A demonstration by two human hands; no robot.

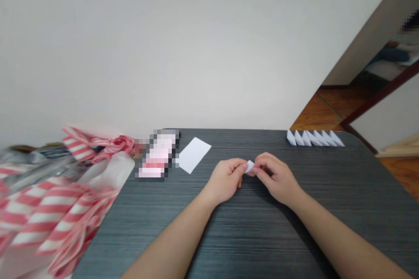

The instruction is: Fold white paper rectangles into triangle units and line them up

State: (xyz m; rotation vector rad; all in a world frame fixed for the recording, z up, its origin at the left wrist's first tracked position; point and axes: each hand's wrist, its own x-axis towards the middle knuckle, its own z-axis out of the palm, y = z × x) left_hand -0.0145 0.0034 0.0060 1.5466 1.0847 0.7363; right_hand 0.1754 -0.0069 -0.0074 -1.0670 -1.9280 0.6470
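Between my two hands, above the middle of the dark table, is a small folded piece of white paper (249, 166). My left hand (227, 178) pinches its left side between thumb and fingers. On the opposite side, my right hand (276, 177) grips the paper with thumb and fingertips. The fingers cover part of the paper, so its full folded shape is hidden. To the left of my hands lies a flat white sheet of paper (195, 155). A row of several folded white paper pieces (314, 138) stands near the table's far right edge.
A blurred-out pink and white rectangular object (159, 154) lies at the far left of the dark wood-grain table (235, 235). Red-and-white striped cloth (55, 209) and clear plastic are heaped left of the table. A pale wall (209, 48) rises behind it.
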